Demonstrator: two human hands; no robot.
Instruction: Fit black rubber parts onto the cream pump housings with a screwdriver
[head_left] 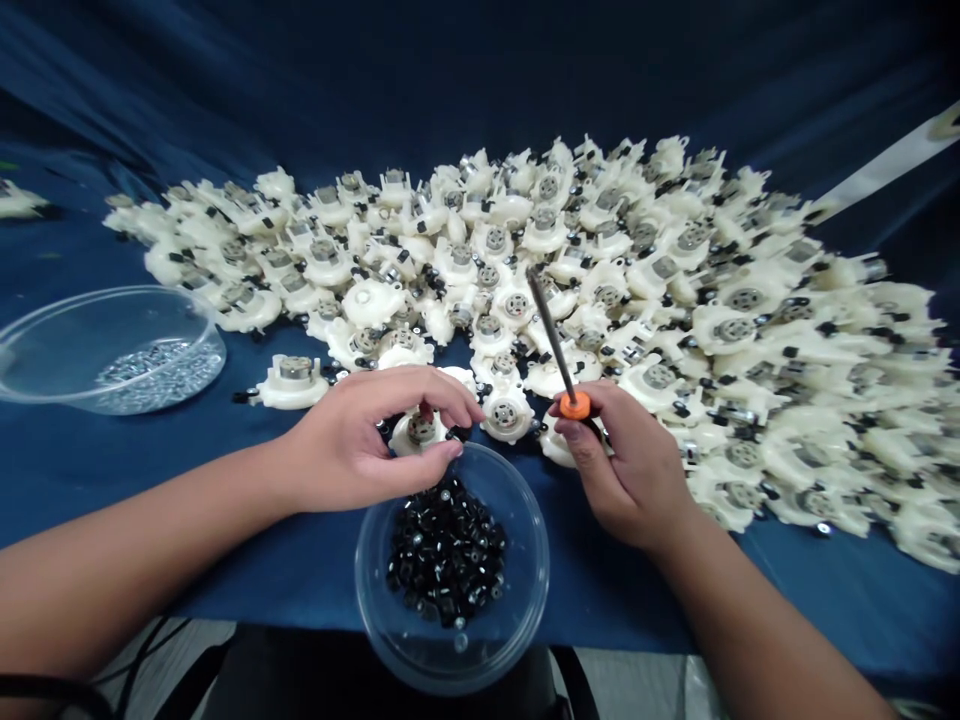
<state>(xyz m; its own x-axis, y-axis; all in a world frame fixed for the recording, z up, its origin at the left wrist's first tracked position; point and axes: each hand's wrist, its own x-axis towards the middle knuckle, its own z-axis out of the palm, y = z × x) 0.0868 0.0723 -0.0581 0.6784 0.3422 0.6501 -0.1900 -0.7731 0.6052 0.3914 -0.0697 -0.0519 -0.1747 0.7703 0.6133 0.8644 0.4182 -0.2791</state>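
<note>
Between the thumb and fingertips of my left hand is a small black part, pinched above the far rim of a clear round bowl. That bowl holds many small black parts with bits of bright metal among them. My right hand is wrapped round the orange handle of a screwdriver, its shaft pointing up and away. Just beyond both hands lie cream plastic housings with round metal motors, one of them between the hands.
A heap of cream motor housings spreads across the blue cloth. At the left stands a clear tub of small silvery screws. One housing lies apart near that tub. A white strap hangs at the right.
</note>
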